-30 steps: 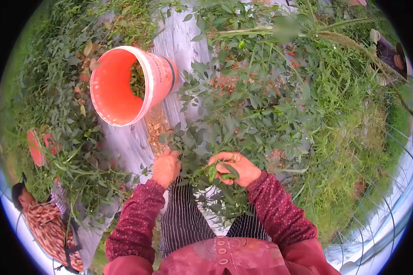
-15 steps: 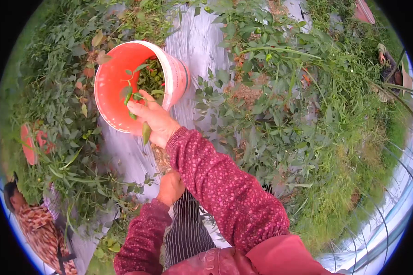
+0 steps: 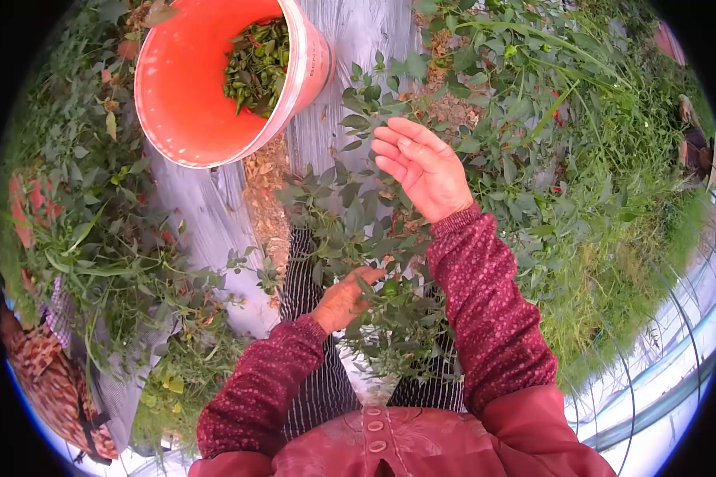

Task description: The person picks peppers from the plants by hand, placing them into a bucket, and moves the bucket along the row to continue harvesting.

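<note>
My right hand point(image 3: 423, 168) is raised above the leaves on the right, palm up, fingers stretched and lightly curved, with nothing in it. My left hand point(image 3: 347, 300) reaches into a pepper plant point(image 3: 350, 230) just in front of my legs. Its fingers close among the stems there, and leaves partly cover the fingertips. Beside those fingertips a green pepper point(image 3: 390, 288) shows between the leaves. At the upper left, an orange-red bucket point(image 3: 184, 103) with a white rim lies tilted toward me. Inside it is a heap of green peppers point(image 3: 259, 67) with a few red ones.
Grey plastic mulch point(image 3: 207, 219) runs between dense plant rows. A strip of dry litter point(image 3: 267, 203) lies below the bucket. Another person in a patterned top point(image 3: 44, 370) is at the lower left, and another person point(image 3: 694, 151) is at the far right. Tall grass point(image 3: 612, 278) grows on the right.
My right hand has left the bucket's mouth, let go of the green peppers and moved right. My left hand has moved right into the plant. The bucket sits higher in view.
</note>
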### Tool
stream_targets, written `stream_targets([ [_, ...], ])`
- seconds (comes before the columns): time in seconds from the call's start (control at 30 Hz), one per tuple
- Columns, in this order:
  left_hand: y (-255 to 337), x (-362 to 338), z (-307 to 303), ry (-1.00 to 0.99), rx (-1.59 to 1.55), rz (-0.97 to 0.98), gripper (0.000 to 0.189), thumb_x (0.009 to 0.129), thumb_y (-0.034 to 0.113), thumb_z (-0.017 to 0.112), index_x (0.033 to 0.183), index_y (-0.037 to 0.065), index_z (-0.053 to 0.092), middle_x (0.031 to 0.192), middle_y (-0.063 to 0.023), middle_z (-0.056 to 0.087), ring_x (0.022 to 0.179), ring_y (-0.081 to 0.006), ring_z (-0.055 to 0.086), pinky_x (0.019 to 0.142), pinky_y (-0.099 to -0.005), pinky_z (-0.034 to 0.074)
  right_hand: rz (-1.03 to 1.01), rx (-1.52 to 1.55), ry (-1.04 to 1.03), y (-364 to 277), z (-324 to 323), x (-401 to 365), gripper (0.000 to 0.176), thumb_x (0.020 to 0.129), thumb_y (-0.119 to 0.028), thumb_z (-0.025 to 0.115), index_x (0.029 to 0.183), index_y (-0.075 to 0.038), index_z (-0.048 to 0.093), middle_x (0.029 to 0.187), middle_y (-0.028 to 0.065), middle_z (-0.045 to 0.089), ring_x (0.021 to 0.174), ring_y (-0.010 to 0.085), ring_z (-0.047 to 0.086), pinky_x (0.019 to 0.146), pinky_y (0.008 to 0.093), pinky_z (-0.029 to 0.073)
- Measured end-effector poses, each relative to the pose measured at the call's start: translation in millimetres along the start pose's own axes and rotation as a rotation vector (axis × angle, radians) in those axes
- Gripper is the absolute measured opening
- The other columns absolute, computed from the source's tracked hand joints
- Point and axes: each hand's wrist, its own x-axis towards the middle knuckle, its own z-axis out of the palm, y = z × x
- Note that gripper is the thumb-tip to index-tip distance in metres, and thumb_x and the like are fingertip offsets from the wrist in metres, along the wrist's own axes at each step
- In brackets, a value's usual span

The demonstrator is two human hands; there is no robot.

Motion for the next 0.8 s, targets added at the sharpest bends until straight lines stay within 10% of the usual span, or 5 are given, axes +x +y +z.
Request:
stream_targets([
  [0.17, 23, -2, 37, -0.04, 0.096, 0.131, 0.042, 0.075, -0.003, 0.05, 0.116, 0.008, 0.052, 0.127, -0.0094, 0.046, 0.104, -0.03, 0.055, 0.084, -0.0377, 0.048, 0.064, -1.783, 0.089, 41, -97, -8, 0.04, 0.079, -0.011, 0.056, 0.119, -0.006, 0.051, 0.124, 0.0167, 0.051, 0.108, 0.0326, 0.054, 0.092, 0.0422, 0.043],
  [0.43, 56, -3, 48, -0.239, 0.153, -0.003, 0.042, 0.077, 0.001, 0.049, 0.118, 0.01, 0.052, 0.122, -0.0139, 0.053, 0.1, -0.0336, 0.058, 0.084, -0.0388, 0.049, 0.306, -1.764, 0.125, 81, -144, -70, 0.055, 0.076, -0.016, 0.059, 0.129, -0.012, 0.043, 0.133, 0.0151, 0.041, 0.123, 0.0334, 0.04, 0.098, 0.0428, 0.038],
  [0.8, 112, 89, -45, 0.393, 0.352, 0.163, 0.023, 0.08, 0.0, 0.051, 0.101, 0.003, 0.058, 0.098, -0.0162, 0.061, 0.087, -0.0338, 0.061, 0.074, -0.0373, 0.049, 0.081, -1.234, 0.019, 34, -67, -89, 0.029, 0.077, -0.007, 0.055, 0.106, -0.004, 0.056, 0.115, 0.0139, 0.055, 0.112, 0.0328, 0.049, 0.093, 0.0394, 0.039],
])
